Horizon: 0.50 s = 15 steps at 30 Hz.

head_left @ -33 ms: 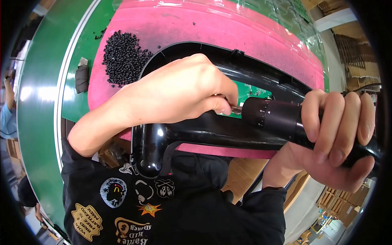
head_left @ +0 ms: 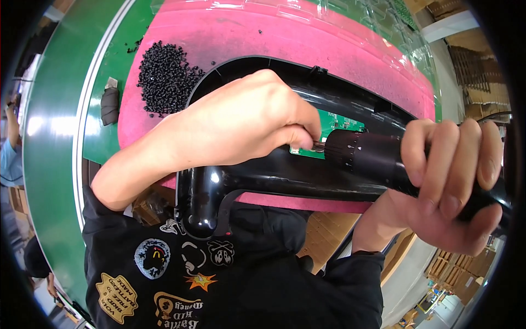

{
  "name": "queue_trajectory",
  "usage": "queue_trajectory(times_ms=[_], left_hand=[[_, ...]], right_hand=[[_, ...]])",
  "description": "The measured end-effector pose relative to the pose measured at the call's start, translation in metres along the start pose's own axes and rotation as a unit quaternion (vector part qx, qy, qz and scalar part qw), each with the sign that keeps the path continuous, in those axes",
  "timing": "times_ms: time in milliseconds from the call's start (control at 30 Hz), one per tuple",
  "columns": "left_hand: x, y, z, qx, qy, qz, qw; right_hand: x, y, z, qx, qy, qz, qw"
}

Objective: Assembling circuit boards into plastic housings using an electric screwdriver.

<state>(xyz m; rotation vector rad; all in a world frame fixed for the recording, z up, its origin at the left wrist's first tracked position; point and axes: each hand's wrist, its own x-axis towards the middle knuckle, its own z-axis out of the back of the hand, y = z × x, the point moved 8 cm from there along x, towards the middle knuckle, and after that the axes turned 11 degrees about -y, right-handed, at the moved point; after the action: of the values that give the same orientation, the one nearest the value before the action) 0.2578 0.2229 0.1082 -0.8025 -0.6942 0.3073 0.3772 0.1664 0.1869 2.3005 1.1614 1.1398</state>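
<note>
My right hand (head_left: 449, 181) is wrapped around a black electric screwdriver (head_left: 372, 156) that lies nearly level and points left. My left hand (head_left: 246, 126) reaches in from the left, its thumb and fingers pinched shut at the driver's bit, right at the edge of a small green circuit board (head_left: 337, 122). Whatever sits between those fingertips is hidden. The board lies inside a large glossy black plastic housing (head_left: 263, 183) with a curved rim, which rests on a pink mat (head_left: 263, 38).
A heap of small black screws (head_left: 164, 77) lies on the mat's left end. A dark rolled item (head_left: 109, 104) sits on the green belt (head_left: 49, 109) beside it. Clear plastic trays (head_left: 405, 33) stand behind the mat. Another person's sleeve (head_left: 8, 159) shows at the far left.
</note>
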Motion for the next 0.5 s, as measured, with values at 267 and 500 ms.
queue_trajectory(times_ms=[267, 500], left_hand=[[0.003, 0.005, 0.014, 0.077, -0.082, 0.051, 0.992], [-0.001, 0.006, 0.019, 0.067, -0.100, 0.058, 0.991]], right_hand=[[-0.003, -0.015, -0.002, -0.167, 0.104, -0.102, 0.975], [-0.005, -0.027, -0.016, -0.182, 0.165, -0.165, 0.955]])
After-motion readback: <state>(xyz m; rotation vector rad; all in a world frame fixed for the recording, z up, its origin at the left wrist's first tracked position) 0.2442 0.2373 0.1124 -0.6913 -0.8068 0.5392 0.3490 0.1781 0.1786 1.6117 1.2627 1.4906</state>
